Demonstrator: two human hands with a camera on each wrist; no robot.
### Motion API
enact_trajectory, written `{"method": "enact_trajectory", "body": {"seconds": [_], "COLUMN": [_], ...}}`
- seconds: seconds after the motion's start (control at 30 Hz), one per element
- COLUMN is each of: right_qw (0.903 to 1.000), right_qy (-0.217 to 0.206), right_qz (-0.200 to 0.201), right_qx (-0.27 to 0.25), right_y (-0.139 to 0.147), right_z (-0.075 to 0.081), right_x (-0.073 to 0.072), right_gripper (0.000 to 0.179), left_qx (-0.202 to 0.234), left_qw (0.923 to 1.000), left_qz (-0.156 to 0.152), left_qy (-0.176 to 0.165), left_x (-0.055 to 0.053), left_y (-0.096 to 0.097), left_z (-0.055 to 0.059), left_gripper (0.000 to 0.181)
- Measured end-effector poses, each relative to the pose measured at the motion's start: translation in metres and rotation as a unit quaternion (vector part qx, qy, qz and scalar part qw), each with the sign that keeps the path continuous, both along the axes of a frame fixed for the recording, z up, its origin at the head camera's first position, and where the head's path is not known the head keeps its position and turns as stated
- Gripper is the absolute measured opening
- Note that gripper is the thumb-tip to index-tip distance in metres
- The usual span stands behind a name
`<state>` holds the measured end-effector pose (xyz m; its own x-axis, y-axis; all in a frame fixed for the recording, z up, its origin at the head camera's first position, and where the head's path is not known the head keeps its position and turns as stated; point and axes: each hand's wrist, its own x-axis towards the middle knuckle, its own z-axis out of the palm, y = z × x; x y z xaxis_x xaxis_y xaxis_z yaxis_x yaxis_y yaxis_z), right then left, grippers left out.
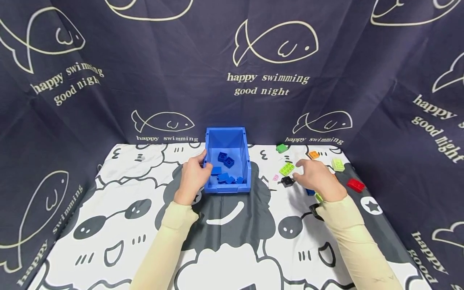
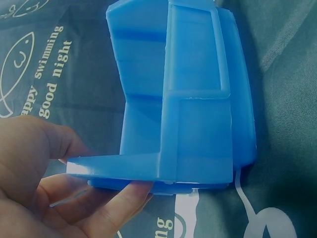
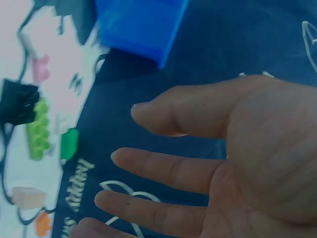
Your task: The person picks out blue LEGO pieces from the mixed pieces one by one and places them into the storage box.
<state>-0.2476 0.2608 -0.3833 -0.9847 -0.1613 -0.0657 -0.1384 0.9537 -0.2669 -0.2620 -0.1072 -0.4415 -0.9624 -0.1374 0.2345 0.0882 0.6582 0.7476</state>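
Note:
A blue plastic bin stands at the middle of the table, with several blue bricks lying on its floor. My left hand grips the bin's left wall, the thumb inside and the fingers outside, as the left wrist view shows at the bin's edge. Over the loose bricks on the right hovers my right hand, its fingers spread and holding nothing in the right wrist view. Nearest its fingertips are a lime green brick and a black brick. A blue brick shows partly from beneath that hand.
Left of the black brick lie a small pink brick and a white brick. Farther out are a green brick, an orange brick, a pale lime brick and a red brick. Dark fabric walls enclose the table.

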Motion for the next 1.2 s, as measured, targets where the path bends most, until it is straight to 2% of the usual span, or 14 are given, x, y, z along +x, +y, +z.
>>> {"method": "enact_trajectory", "body": {"seconds": [0.2, 0.3, 0.43, 0.67, 0.9, 1.03, 1.2], "right_qw": [0.9983, 0.9974, 0.9972, 0.9949, 0.9927, 0.9937, 0.9949], "right_qy": [-0.05, -0.061, -0.061, -0.074, -0.08, -0.062, -0.05], "right_qz": [-0.031, -0.038, -0.04, -0.062, -0.079, -0.082, -0.075], "right_qx": [0.006, 0.01, 0.014, 0.028, 0.044, 0.046, 0.046], "right_y": [0.015, 0.02, 0.022, 0.027, 0.03, 0.032, 0.032], "right_z": [-0.024, -0.034, -0.043, -0.057, -0.071, -0.081, -0.084], "right_x": [-0.007, -0.009, -0.01, -0.011, -0.012, -0.015, -0.015], "right_gripper": [0.051, 0.051, 0.046, 0.008, 0.009, 0.006, 0.006], "left_qx": [0.006, 0.008, 0.007, 0.01, 0.004, 0.004, 0.01], "left_qw": [0.9999, 0.9998, 0.9999, 0.9998, 0.9999, 0.9998, 0.9997], "left_qz": [-0.007, -0.009, -0.007, -0.008, -0.006, -0.002, -0.003], "left_qy": [-0.012, -0.013, -0.009, -0.012, -0.016, -0.017, -0.023], "left_x": [-0.002, -0.002, -0.002, 0.0, 0.0, 0.0, 0.0], "left_y": [-0.002, -0.002, -0.003, -0.002, -0.001, 0.0, 0.0], "left_z": [0.001, 0.0, 0.0, 0.0, -0.001, 0.0, 0.0], "left_gripper": [0.055, 0.055, 0.055, 0.054, 0.053, 0.053, 0.054]}}
